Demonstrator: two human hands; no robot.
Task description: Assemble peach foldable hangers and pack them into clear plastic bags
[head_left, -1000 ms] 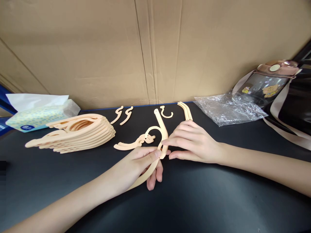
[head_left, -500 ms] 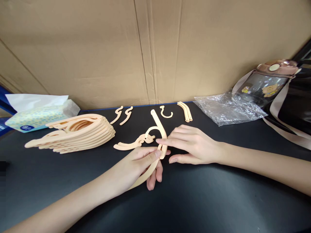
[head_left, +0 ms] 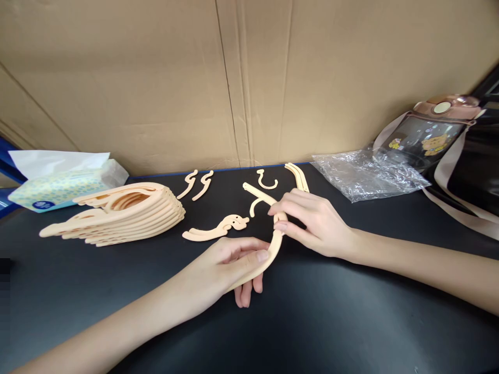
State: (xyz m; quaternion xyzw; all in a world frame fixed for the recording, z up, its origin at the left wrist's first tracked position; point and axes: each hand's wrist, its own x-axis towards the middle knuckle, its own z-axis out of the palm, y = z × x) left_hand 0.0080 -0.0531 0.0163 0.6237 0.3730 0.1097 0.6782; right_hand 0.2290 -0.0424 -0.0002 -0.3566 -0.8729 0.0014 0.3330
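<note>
My left hand (head_left: 230, 267) and my right hand (head_left: 310, 221) both grip one curved, peach-coloured plastic hanger piece (head_left: 273, 246) just above the black table (head_left: 335, 317). The left hand's fingers wrap round its lower end. The right hand pinches its upper bend, where a small hook (head_left: 255, 205) branches off and a straight end (head_left: 253, 190) points to the back left. A loose wavy hanger part (head_left: 216, 228) lies just left of the hands.
A stack of finished peach hangers (head_left: 117, 214) lies at the left, a tissue pack (head_left: 62, 183) behind it. Small hook parts (head_left: 197, 185), another hook (head_left: 267, 180) and curved strips (head_left: 297, 176) lie by the cardboard wall (head_left: 249, 78). A crumpled plastic bag (head_left: 364, 174) and a bottle (head_left: 432, 132) are at the right.
The curved piece has turned and shifted right, away from the wavy part it overlapped. My right hand went from resting flat beside it to pinching its upper bend. My left hand kept its hold.
</note>
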